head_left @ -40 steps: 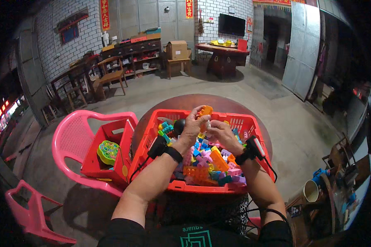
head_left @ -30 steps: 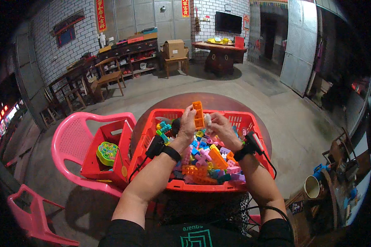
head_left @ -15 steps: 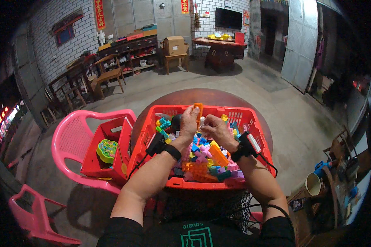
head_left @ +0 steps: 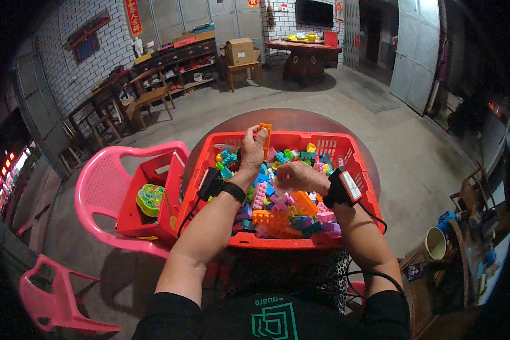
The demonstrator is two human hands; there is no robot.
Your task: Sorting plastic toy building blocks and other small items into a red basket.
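Note:
An upright orange toy building brick (head_left: 267, 135) is gripped in my left hand (head_left: 252, 153), above the far part of the red plastic basket (head_left: 255, 242). Lower and to the right, my right hand (head_left: 303, 177) hangs over the pile of mixed toy bricks (head_left: 260, 195). Its fingers are loosely bent and a little apart, with nothing seen in them; the fingertips blend into the pile. Close to that hand lies a long orange brick (head_left: 305, 204), with a pink cross-shaped piece (head_left: 280, 202) beside it. More orange bricks (head_left: 269, 218) sit near the basket's front wall.
Under the basket is a round brown table (head_left: 255, 118). At its left a pink plastic chair (head_left: 99, 181) bears a red box (head_left: 131, 212) with a green toy (head_left: 151, 199) inside. Another pink chair (head_left: 54, 292) stands lower left. Clutter and a pale bucket (head_left: 435, 243) are at right.
My left hand has moved slightly up and left with the orange brick. My right hand has drawn away from it, down and right, over the loose bricks. The whole view has shifted a little.

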